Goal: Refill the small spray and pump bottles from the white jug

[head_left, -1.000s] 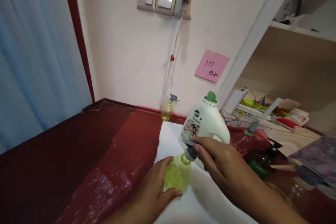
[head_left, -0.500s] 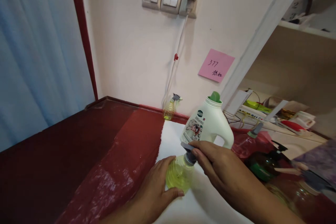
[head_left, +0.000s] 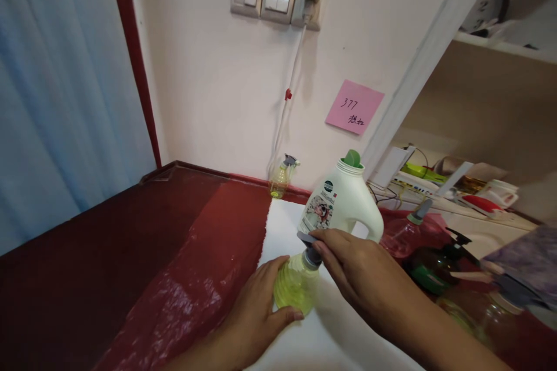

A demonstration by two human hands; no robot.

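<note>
A left hand cups the yellow spray bottle while right hand fingers pinch its grey nozzle; a slip could tip it against the white jug just behind.

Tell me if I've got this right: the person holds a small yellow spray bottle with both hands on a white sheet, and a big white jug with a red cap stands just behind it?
Nearly. In the head view the jug has a green cap, not red. The rest holds: the left hand wraps the spray bottle, the right hand grips its top, on the white sheet.
</note>
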